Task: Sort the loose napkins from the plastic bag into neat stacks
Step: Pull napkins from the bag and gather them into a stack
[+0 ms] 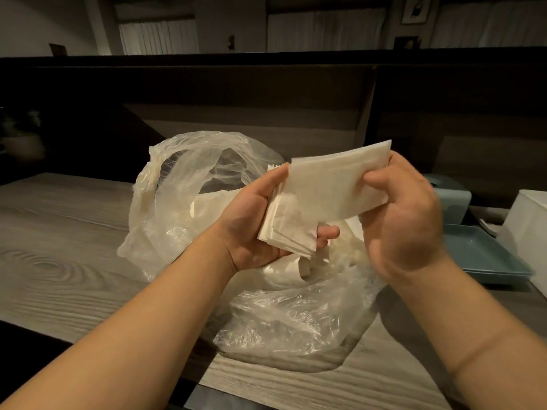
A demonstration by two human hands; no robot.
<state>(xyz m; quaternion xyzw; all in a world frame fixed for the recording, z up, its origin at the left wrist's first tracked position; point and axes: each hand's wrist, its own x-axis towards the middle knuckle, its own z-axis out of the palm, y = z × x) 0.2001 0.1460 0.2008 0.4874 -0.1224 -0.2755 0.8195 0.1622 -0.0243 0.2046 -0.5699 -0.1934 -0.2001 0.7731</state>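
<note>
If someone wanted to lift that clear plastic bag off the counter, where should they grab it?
Probably by the handle loop standing up at the far left of the plastic bag, coming from above. The loop is open and raised, while the rest lies crumpled and slack on the counter with napkins inside; lifting there should keep the mouth up.

I see my left hand [254, 220] holding a napkin stack [284, 232] above the plastic bag [183, 202] on the surface [59, 232], while my right hand [405, 220] pinches one napkin [334, 184].
</note>
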